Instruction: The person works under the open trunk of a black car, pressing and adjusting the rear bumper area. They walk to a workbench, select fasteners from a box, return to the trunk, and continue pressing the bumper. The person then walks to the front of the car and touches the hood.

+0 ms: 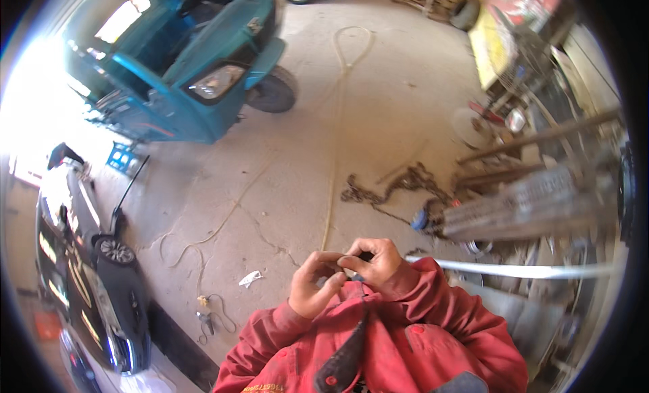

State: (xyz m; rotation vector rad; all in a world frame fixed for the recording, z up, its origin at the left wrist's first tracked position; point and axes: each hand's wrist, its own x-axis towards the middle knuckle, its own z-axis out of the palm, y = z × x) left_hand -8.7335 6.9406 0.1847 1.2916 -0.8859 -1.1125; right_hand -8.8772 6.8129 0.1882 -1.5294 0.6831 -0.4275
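My left hand [315,282] and my right hand [378,260] meet just in front of my chest, at the front of the red jacket [311,356]. Both have bent fingers, and the fingertips come together. A small dark bit shows inside the curl of my right hand, too small to name. Whatever is pinched between the two hands is mostly hidden by the fingers. A dark strap-like flap [343,349] hangs down the jacket front below them. Beyond the hands, a pale yellowish hose [331,197] runs away along the concrete floor and ends in a loop.
A teal three-wheeled vehicle [196,99] stands at the far left. Nearer on that side is a black car [101,278], with a blue stool [122,156] behind it. A rusty chain [412,180] lies near timber planks [527,204] at right. White scrap [250,279] lies on the floor.
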